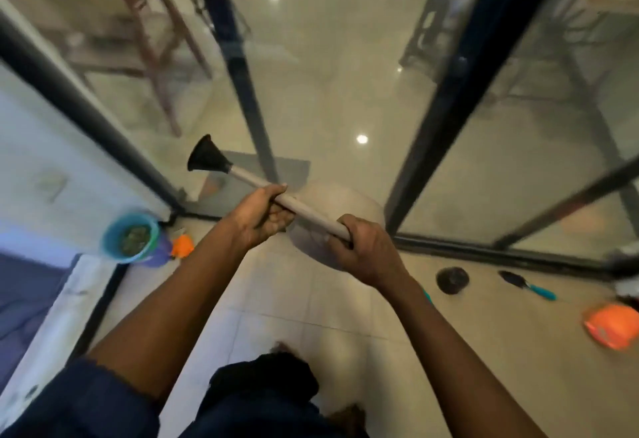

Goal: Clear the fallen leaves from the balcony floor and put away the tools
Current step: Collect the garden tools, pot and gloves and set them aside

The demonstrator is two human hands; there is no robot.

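I hold a pale broom handle (304, 211) with a black flared cap (206, 155) at its upper left end. My left hand (262, 216) grips the handle nearer the cap. My right hand (366, 251) grips it lower down, to the right. The handle's lower part and the broom head are hidden behind my right hand and arm. A blurred pale rounded shape (342, 202) lies on the floor under my hands. A blue bucket (129, 238) holding greenish leaf bits stands at the left by the door frame.
Dark-framed glass sliding doors (460, 91) stand ahead, open in the middle onto a shiny tiled room with wooden chairs (148, 33). On the balcony tiles lie a round drain cover (452, 279), a teal-handled brush (529, 286), an orange object (612, 325) and a small orange item (182, 245).
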